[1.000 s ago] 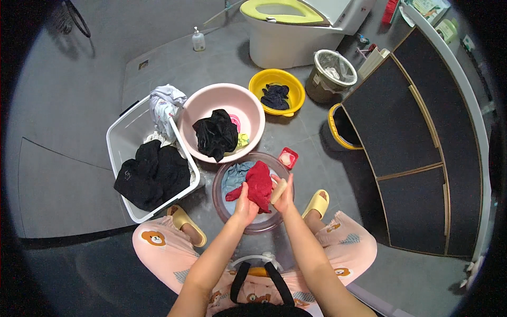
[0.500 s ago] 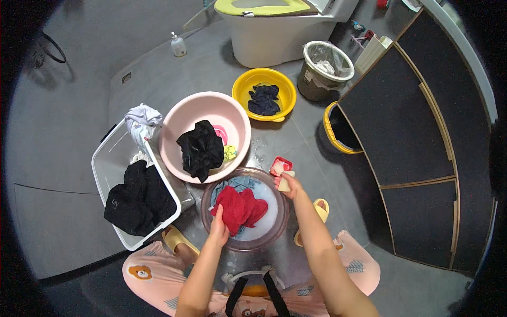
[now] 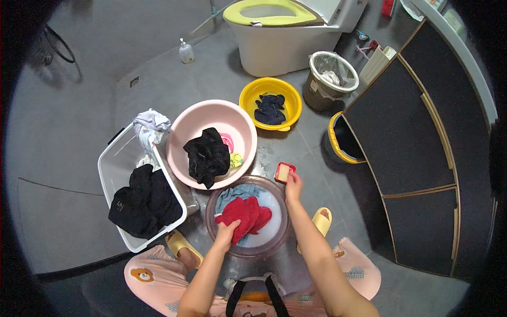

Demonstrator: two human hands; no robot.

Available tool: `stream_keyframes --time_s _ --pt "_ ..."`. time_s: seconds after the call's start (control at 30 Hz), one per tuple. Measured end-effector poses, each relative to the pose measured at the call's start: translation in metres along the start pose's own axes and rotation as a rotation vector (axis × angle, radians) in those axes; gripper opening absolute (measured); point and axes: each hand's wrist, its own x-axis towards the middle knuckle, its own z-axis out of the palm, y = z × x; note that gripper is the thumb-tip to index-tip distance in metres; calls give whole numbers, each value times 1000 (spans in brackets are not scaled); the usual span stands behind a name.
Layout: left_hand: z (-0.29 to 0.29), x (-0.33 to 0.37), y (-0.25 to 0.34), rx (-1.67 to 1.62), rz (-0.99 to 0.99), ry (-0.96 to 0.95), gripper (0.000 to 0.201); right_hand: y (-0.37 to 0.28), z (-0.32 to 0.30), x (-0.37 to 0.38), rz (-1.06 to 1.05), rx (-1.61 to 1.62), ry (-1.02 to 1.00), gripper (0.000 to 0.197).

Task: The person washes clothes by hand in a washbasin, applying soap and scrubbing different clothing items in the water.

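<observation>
My left hand [image 3: 227, 233] grips a red cloth [image 3: 244, 216] over a brownish, translucent basin [image 3: 287, 227] of cloudy, soapy water. Blue-grey fabric [image 3: 231, 197] lies partly under the red cloth in that basin. Just beyond the basin's right rim, my right hand [image 3: 293, 187] has its fingers closed at the edge of a pale bar of soap [image 3: 283, 173]. The soap rests in a red soap dish [image 3: 278, 178] on the floor, the fingertips still against it.
A pink tub [image 3: 177, 124] with black clothing stands beyond the basin. To the left is a white-rimmed bin [image 3: 138, 247] of dark clothes. Farther off are a yellow basin [image 3: 297, 105], a trash can [image 3: 322, 98] and a toilet [image 3: 269, 50]. Dark cabinets [image 3: 422, 222] line the right.
My right hand has lowered the soap bar from beside the dish into it. My left hand keeps hold of the red cloth. The whole view has shifted slightly.
</observation>
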Motion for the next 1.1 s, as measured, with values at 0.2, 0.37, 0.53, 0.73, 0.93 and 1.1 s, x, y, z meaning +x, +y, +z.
stream_keyframes --time_s 0.2,0.37,0.53,0.73,0.93,1.1 --pt "24 -32 37 1074 400 -20 32 -103 10 -117 40 105 -1200 44" --pt "28 -60 88 967 503 -31 31 -178 -18 -164 239 -266 -1558 42" --pt "17 -65 98 392 601 -38 31 -224 -29 -191 195 -126 -1479 28" --pt "7 -87 78 158 647 -524 44 -237 -55 -206 368 297 -1077 28" --pt "0 -98 59 887 646 -268 54 -228 -58 -204 507 642 -797 24" --pt "-11 -80 104 790 781 -34 27 -165 -54 -186 621 777 -476 28"
